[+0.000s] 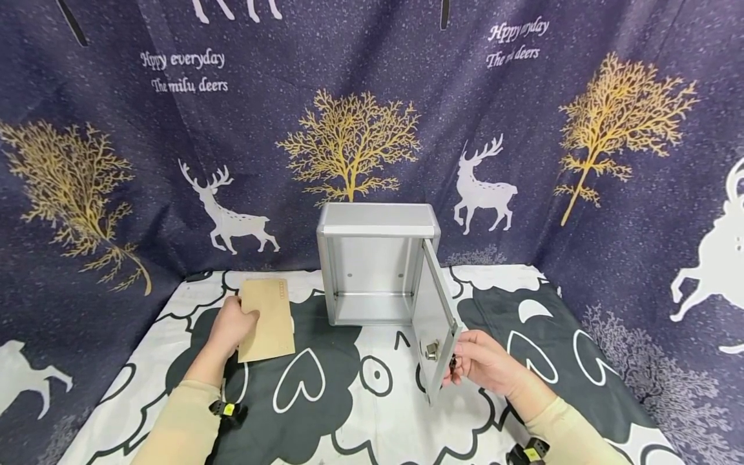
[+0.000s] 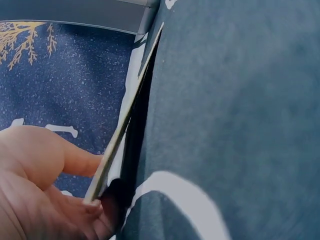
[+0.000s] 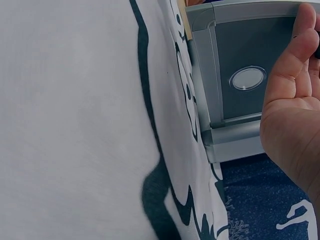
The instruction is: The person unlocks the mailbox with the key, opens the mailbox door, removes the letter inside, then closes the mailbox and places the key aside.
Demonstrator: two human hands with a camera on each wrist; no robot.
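Note:
A grey metal box (image 1: 378,218) stands at the back middle, its hinged door (image 1: 437,310) swung out toward me on the right. On the door's inner face is a lock (image 1: 431,351). My right hand (image 1: 485,363) is at the door's free edge, finger and thumb pinching a small dark key by the lock. In the right wrist view, that hand (image 3: 295,90) is cut off by the frame. My left hand (image 1: 232,326) pinches a brown paper envelope (image 1: 267,320) by its left edge, left of the box. The left wrist view shows the envelope (image 2: 122,122) edge-on, tilted over the cloth.
A black and white patterned cloth (image 1: 383,420) covers the table. Dark blue curtains (image 1: 372,51) with deer and gold trees hang behind and at both sides, close behind the box. An oval pane (image 3: 248,78) shows on a grey panel in the right wrist view.

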